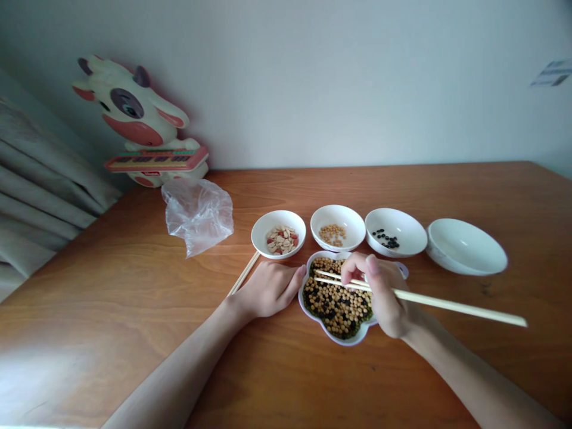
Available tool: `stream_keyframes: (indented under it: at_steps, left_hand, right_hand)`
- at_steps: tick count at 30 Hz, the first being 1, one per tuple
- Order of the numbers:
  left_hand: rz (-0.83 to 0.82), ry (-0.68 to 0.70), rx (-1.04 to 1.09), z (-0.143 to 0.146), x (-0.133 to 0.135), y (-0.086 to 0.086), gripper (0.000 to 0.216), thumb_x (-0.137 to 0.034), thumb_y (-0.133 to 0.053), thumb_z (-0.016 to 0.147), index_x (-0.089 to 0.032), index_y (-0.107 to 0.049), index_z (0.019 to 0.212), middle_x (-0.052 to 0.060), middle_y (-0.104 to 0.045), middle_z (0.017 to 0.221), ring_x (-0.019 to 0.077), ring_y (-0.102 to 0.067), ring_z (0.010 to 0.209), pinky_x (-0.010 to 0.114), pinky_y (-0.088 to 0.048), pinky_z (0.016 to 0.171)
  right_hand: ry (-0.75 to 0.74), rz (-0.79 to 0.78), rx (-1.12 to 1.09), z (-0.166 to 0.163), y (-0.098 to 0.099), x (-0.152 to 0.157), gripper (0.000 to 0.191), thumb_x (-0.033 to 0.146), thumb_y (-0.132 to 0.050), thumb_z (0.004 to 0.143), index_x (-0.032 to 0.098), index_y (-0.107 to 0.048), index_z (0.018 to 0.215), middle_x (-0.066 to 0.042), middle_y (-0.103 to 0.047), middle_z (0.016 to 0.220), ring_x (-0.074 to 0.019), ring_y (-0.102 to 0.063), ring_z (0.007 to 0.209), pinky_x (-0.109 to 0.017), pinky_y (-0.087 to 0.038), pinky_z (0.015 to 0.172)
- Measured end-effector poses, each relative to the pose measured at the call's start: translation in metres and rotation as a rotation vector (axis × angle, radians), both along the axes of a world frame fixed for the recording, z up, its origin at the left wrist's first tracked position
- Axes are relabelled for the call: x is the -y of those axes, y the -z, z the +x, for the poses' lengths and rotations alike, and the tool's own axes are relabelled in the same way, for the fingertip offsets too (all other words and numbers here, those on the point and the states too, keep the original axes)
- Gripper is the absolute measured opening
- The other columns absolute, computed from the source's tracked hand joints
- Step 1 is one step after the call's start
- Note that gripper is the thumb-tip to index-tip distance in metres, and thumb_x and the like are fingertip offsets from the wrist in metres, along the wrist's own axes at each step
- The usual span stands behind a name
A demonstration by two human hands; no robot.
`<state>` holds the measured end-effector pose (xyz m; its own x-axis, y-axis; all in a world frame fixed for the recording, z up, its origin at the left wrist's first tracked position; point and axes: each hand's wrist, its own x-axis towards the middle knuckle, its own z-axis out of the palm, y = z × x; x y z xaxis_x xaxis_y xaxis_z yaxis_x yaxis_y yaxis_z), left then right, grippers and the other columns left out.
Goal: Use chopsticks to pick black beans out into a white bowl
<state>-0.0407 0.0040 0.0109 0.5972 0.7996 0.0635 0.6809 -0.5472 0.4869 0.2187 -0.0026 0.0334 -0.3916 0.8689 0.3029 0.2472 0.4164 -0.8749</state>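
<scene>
My right hand [385, 292] grips a pair of pale chopsticks [456, 305]. Their tips are over the left part of a flower-shaped dish [348, 341] full of mixed tan, black and green beans. I cannot see a bean clearly between the tips. My left hand [274, 289] rests on the table with its fingers curled under, its thumb tip against the dish's left rim. What those fingers hold, if anything, is hidden. Beside this hand lies another pair of chopsticks [243, 274]. Behind the dish stand bowls of flat pale seeds [282, 239], tan beans [332, 235] and black beans [386, 239].
At the right end of the bowl row, a white bowl [465, 244] shows nothing inside. A crumpled clear plastic bag [199, 214] lies on the left. Behind it, a cow-shaped toy keyboard [156, 159] stands against the wall, near a curtain [40, 190].
</scene>
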Motion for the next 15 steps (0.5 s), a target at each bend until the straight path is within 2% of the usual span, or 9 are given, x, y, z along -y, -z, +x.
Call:
stream_keyframes:
  at_steps: [5, 15]
  left_hand:
    - [0.004, -0.003, -0.001, 0.0, 0.0, 0.0, 0.053, -0.037, -0.023, 0.115, -0.019, -0.051, 0.073, 0.003, -0.065, 0.071, 0.015, -0.053, 0.061, 0.032, -0.036, 0.068]
    - [0.038, -0.013, -0.014, 0.001, 0.0, 0.003, 0.055, -0.037, -0.022, 0.115, -0.018, -0.05, 0.072, 0.002, -0.063, 0.068, 0.0137, -0.048, 0.057, 0.033, -0.031, 0.065]
  right_hand:
    - [0.022, -0.072, 0.025, -0.011, 0.005, -0.006, 0.067, 0.06, -0.016, 0.111, 0.021, -0.059, 0.077, -0.001, -0.059, 0.069, -0.0178, -0.056, 0.065, -0.034, -0.039, 0.064]
    - [0.026, -0.087, 0.021, -0.017, 0.003, -0.01, 0.069, 0.06, -0.017, 0.112, 0.02, -0.059, 0.074, -0.001, -0.056, 0.065, -0.0164, -0.054, 0.063, -0.033, -0.038, 0.063]
